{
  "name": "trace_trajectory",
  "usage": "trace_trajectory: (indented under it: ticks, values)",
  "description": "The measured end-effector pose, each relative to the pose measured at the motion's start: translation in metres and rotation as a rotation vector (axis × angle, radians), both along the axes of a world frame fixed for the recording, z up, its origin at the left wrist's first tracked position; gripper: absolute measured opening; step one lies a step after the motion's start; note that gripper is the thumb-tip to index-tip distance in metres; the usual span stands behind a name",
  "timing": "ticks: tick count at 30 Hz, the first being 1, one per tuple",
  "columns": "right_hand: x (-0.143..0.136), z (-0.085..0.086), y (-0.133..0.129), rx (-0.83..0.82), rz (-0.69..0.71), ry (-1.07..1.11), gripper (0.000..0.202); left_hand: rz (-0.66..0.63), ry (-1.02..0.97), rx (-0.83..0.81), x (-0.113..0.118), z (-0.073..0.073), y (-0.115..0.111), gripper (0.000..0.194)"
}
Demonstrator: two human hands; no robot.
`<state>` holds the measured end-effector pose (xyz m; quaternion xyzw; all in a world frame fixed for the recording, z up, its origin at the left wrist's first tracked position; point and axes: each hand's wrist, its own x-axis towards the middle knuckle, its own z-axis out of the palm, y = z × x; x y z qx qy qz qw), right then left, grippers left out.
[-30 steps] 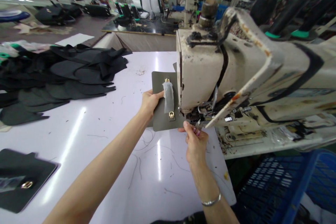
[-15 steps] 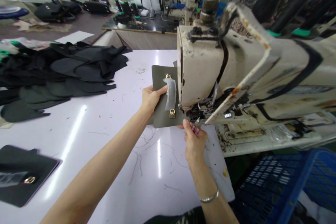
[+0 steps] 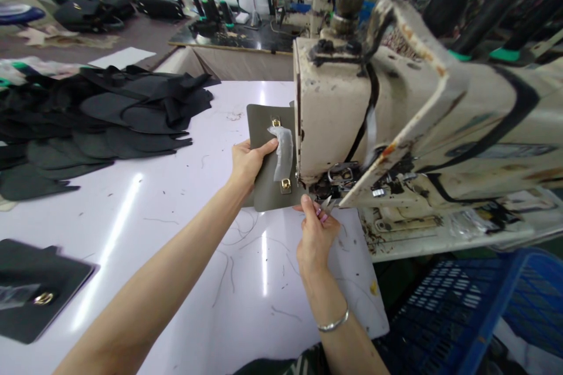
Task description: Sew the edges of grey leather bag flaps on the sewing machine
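A grey-green bag panel (image 3: 266, 187) lies against the head of a sewing machine (image 3: 336, 111), its right edge under the needle area. On the panel is a handle wrapped in clear plastic (image 3: 284, 155), with a gold fitting at each end. My left hand (image 3: 247, 164) grips the panel's left side, thumb on top beside the handle. My right hand (image 3: 319, 237) is closed around small thread snips (image 3: 324, 210) with pinkish grips, blades pointing up and right. The right thumb and fingers are also at the panel's lower right corner.
Black cut pieces (image 3: 132, 99) are piled on the left of the white table (image 3: 176, 281). Another dark panel with a gold fitting (image 3: 39, 287) lies at lower left. A blue plastic crate (image 3: 466, 304) stands at lower right. Loose threads are scattered about the tabletop.
The panel and both hands have shifted slightly left in view. The machine's thread take-up part now looks blurred. My hold on the panel and snips looks the same.
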<state>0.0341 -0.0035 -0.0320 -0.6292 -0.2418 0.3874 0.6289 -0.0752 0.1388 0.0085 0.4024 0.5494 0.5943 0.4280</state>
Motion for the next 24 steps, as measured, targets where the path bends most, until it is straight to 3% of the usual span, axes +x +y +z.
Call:
trace_trajectory:
  ticks: [6,13,24]
  values:
    - [-0.011,0.0,0.004,-0.05,-0.064,0.08,0.043,0.009,-0.001,-0.001,-0.002,0.004,-0.002,0.036]
    - [-0.017,-0.006,0.005,-0.061,-0.033,0.144,0.046,0.065,-0.012,-0.036,-0.005,-0.006,-0.005,0.027]
    - [-0.012,-0.003,0.007,-0.075,0.003,0.027,0.043,0.109,-0.076,-0.086,-0.008,-0.013,-0.013,0.033]
